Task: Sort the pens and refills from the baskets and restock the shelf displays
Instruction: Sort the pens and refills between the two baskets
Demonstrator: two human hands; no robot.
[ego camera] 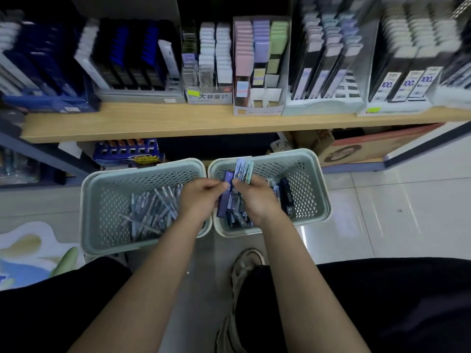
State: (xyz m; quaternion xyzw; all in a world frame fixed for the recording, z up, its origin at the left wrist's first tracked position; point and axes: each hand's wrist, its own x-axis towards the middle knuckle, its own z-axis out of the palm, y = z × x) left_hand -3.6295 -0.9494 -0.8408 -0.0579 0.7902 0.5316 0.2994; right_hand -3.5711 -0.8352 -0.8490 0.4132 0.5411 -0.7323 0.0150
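Dark blue packs point(225, 197) are being pinched by my left hand point(201, 200), my right hand point(257, 197) is gripping pale ones point(243, 169) above the right basket point(309, 169).

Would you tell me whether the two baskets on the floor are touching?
Cannot tell: in the head view the left basket and right basket stand very close, rims nearly meeting.
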